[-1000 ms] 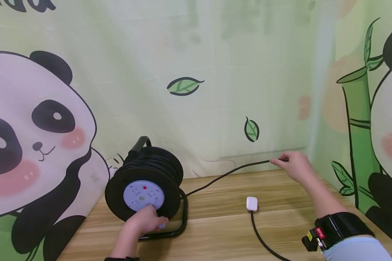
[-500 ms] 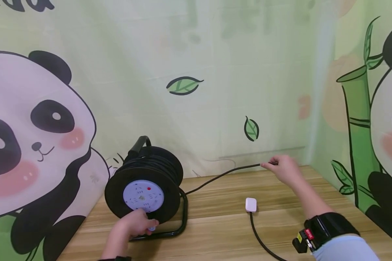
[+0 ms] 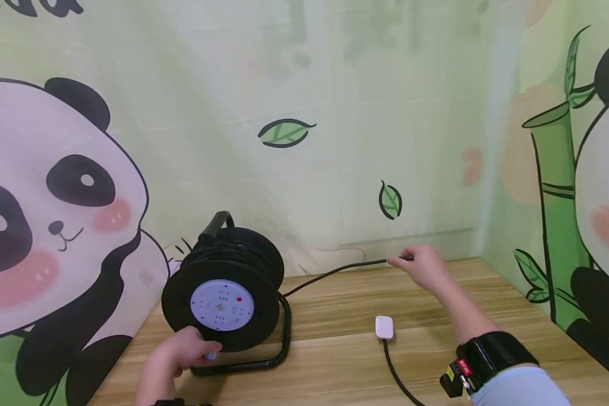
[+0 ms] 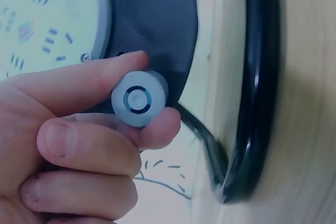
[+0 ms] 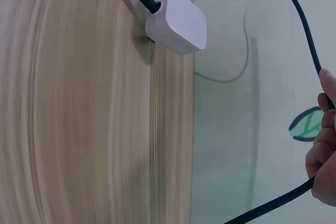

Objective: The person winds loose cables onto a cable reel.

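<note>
A black cable reel (image 3: 264, 324) with a pale round socket panel (image 3: 222, 305) stands at the left of the table, black cable wound on its drum. In the head view my left hand (image 3: 177, 351) is at the lower front of the reel. Its thumb and forefinger pinch a grey crank knob (image 4: 138, 99), seen end-on in the left wrist view. Out to the right, my right hand (image 3: 422, 268) pinches the black cable (image 3: 335, 272), which runs from behind the reel to the fingers. A white plug (image 3: 384, 327) on the cable lies between the hands, nearer the right one.
The reel rests on a black tubular frame (image 3: 286, 332) with a carry handle (image 3: 215, 228) on top. Behind the wood-grain table (image 3: 335, 361) hangs a green panda-print cloth (image 3: 335, 84), which also covers the right side.
The drum has turned clockwise, its red dot moving right and down. My left hand went left with the knob. The right hand came leftward, toward the reel, with the cable; the plug shifted slightly.
</note>
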A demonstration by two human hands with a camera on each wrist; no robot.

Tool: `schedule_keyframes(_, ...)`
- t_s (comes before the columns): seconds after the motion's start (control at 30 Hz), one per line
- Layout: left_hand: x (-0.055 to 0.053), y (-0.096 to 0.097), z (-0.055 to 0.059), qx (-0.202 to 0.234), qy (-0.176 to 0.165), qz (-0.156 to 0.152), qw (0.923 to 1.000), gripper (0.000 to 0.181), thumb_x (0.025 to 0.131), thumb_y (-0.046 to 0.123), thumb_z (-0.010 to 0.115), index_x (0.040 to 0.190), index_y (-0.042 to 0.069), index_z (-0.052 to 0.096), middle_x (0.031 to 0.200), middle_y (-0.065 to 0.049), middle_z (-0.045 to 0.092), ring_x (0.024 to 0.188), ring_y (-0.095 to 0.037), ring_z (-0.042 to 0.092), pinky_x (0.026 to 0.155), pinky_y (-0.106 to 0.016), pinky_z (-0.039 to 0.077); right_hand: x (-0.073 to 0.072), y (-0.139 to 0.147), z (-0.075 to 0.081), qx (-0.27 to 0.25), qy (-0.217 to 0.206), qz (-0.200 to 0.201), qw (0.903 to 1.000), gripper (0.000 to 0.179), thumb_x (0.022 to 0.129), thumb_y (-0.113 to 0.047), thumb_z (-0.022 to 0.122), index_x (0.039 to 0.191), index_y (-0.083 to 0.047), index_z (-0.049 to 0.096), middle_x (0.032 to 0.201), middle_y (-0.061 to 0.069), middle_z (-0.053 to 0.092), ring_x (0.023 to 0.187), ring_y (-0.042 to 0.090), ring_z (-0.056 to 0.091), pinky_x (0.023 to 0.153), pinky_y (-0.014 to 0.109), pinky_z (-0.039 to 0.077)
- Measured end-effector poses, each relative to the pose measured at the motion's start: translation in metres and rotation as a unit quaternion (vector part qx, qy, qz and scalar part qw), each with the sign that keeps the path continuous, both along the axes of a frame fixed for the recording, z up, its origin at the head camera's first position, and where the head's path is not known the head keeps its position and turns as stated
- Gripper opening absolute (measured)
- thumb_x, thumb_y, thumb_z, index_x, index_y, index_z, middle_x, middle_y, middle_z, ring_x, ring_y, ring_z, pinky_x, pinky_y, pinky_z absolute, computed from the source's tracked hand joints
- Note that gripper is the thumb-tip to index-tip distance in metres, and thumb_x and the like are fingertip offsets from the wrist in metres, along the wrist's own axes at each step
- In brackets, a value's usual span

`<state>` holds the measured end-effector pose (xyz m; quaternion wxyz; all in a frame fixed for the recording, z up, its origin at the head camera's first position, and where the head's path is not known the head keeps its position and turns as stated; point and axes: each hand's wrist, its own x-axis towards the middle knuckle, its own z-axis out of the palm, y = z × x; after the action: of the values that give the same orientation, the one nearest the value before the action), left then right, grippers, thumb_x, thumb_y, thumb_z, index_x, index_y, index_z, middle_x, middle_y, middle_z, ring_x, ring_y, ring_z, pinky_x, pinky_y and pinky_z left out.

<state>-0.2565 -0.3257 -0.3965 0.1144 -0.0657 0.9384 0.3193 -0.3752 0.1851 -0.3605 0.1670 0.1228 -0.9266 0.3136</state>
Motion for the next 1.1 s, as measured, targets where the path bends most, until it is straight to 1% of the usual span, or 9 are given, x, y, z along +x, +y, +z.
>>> schedule_keyframes(0.1,0.004,-0.008,0.002,0.014,0.013,0.02,0.9996,0.034,0.085,0.033,0.067,0.067,0.005,0.064,0.051,0.002,0.047,0.042,-0.009,0.024,0.042,-0.024,0.016,0.0,-0.009,-0.001,-0.006,-0.001,0.005,1.0,0.032,0.088,-0.044,0.066,0.081,-0.012,0.066,0.073,0.002,0.059,0.065,0.019,0.048,0.056,0.034,0.041)
schedule_keyframes(0.17,0.006,-0.012,0.004,0.012,0.023,0.027,0.9993,0.035,0.085,0.034,0.067,0.066,0.005,0.064,0.05,0.003,0.043,0.042,-0.009,0.024,0.041,-0.023,0.017,0.0,-0.013,-0.001,-0.008,-0.004,0.01,0.9999,0.031,0.088,-0.043,0.066,0.082,-0.013,0.066,0.073,0.001,0.059,0.065,0.019,0.048,0.055,0.034,0.041)
schedule_keyframes(0.27,0.009,-0.018,0.008,0.016,0.035,0.039,0.9985,0.035,0.086,0.033,0.066,0.065,0.005,0.064,0.05,0.003,0.04,0.042,-0.01,0.023,0.041,-0.023,0.017,0.001,-0.02,-0.003,-0.013,-0.006,0.016,0.9998,0.03,0.088,-0.042,0.067,0.08,-0.013,0.066,0.072,0.001,0.058,0.064,0.019,0.047,0.055,0.033,0.041)
schedule_keyframes(0.53,0.016,-0.026,0.016,0.038,0.071,0.048,0.9956,0.039,0.087,0.032,0.064,0.061,0.004,0.06,0.049,0.004,0.035,0.04,-0.009,0.02,0.038,-0.022,0.017,0.002,-0.034,-0.006,-0.011,-0.007,0.025,0.9996,0.031,0.088,-0.042,0.068,0.082,-0.011,0.068,0.076,0.001,0.063,0.065,0.018,0.051,0.058,0.034,0.044)
schedule_keyframes(0.7,0.016,-0.035,0.021,0.067,0.086,0.063,0.9921,0.037,0.089,0.031,0.063,0.063,0.004,0.061,0.049,0.003,0.037,0.039,-0.01,0.024,0.037,-0.022,0.02,0.002,-0.043,-0.01,-0.003,-0.011,0.033,0.9994,0.029,0.088,-0.042,0.068,0.08,-0.014,0.068,0.077,-0.001,0.063,0.068,0.017,0.053,0.06,0.035,0.046)
schedule_keyframes(0.83,0.016,-0.042,0.024,0.053,0.087,0.071,0.9922,0.042,0.091,0.037,0.06,0.062,0.006,0.061,0.05,0.003,0.036,0.038,-0.011,0.026,0.038,-0.024,0.024,0.002,-0.052,-0.012,-0.003,-0.015,0.047,0.9988,0.027,0.089,-0.04,0.067,0.077,-0.016,0.067,0.076,-0.002,0.062,0.068,0.017,0.053,0.06,0.035,0.046)
schedule_keyframes(0.93,0.017,-0.046,0.027,0.041,0.09,0.079,0.992,0.045,0.092,0.042,0.057,0.064,0.007,0.06,0.054,0.001,0.039,0.04,-0.013,0.03,0.04,-0.025,0.028,0.003,-0.059,-0.012,-0.005,-0.014,0.058,0.9982,0.025,0.089,-0.039,0.067,0.076,-0.017,0.067,0.075,-0.002,0.062,0.067,0.017,0.052,0.059,0.034,0.046)
schedule_keyframes(1.0,0.018,-0.048,0.031,0.041,0.093,0.086,0.9911,0.047,0.092,0.045,0.056,0.066,0.006,0.061,0.058,-0.002,0.043,0.045,-0.015,0.035,0.044,-0.027,0.031,0.003,-0.064,-0.013,-0.005,-0.008,0.068,0.9976,0.024,0.089,-0.037,0.068,0.076,-0.017,0.067,0.074,-0.001,0.063,0.066,0.016,0.052,0.058,0.034,0.045)
schedule_keyframes(1.1,0.019,-0.05,0.037,0.042,0.102,0.094,0.9894,0.049,0.092,0.049,0.055,0.071,0.006,0.064,0.07,-0.006,0.052,0.06,-0.02,0.045,0.05,-0.031,0.038,0.005,-0.071,-0.013,-0.008,-0.008,0.079,0.9968,0.023,0.089,-0.034,0.068,0.074,-0.016,0.066,0.071,0.0,0.061,0.063,0.015,0.05,0.055,0.032,0.043)
